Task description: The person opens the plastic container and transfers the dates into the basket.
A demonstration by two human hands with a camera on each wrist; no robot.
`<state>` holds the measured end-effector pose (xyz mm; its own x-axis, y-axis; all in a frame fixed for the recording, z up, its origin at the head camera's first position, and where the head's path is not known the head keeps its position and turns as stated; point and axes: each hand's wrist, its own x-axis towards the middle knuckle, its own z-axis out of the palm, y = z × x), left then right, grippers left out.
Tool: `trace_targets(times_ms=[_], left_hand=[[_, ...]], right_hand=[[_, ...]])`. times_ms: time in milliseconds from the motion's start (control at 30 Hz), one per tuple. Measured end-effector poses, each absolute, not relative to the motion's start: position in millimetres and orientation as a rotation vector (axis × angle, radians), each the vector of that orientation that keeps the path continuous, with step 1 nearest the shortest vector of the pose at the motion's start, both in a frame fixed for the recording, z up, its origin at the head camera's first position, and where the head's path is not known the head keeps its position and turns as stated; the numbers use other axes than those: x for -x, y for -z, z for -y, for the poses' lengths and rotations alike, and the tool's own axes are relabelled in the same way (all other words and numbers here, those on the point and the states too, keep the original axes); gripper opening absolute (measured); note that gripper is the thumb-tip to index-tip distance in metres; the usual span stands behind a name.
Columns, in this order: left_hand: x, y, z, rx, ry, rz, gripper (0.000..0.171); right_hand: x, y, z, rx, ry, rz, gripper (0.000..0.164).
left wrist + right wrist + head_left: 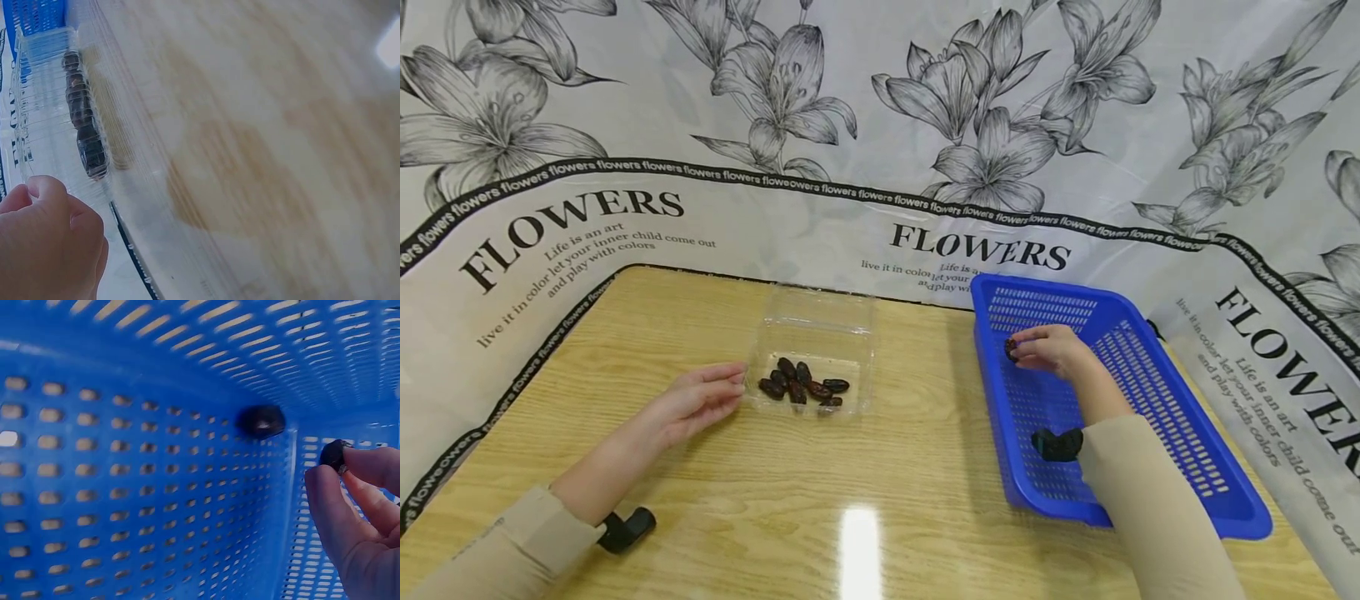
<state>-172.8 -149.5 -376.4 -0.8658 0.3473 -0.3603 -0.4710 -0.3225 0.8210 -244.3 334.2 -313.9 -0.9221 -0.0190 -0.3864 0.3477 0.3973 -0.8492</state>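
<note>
A clear plastic clamshell box (865,367) stands on the table with its lid folded back, and several dark brown dates (803,373) lie in it. At its left edge, my left hand (703,400) pinches the rim between thumb and fingers; in the left wrist view the dates (79,103) show through the box's side. Inside the blue basket (992,417), my right hand (1051,350) holds one date (334,455) between thumb and fingertips, above the basket floor. Another date (261,421) lies in the basket in the right wrist view.
The basket has slotted, raised walls and stands at the right of the wooden table (820,483). A flower-printed cloth (820,200) hangs behind and along both sides. Black straps with small devices sit on both wrists.
</note>
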Motion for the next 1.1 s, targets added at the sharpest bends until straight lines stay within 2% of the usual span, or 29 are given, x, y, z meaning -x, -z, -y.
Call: trace_targets(times_ms=[667, 1100], left_hand=[[172.5, 377.1, 149.6, 0.144, -2.231, -1.411, 0.067], [171.8, 379.6, 150.0, 0.136, -2.23, -1.421, 0.068]], right_hand=[[243.5, 336.0, -325.7, -0.238, 1.179, -2.519, 0.034], [243.2, 331.6, -325.4, -0.252, 1.163, -2.533, 0.036]])
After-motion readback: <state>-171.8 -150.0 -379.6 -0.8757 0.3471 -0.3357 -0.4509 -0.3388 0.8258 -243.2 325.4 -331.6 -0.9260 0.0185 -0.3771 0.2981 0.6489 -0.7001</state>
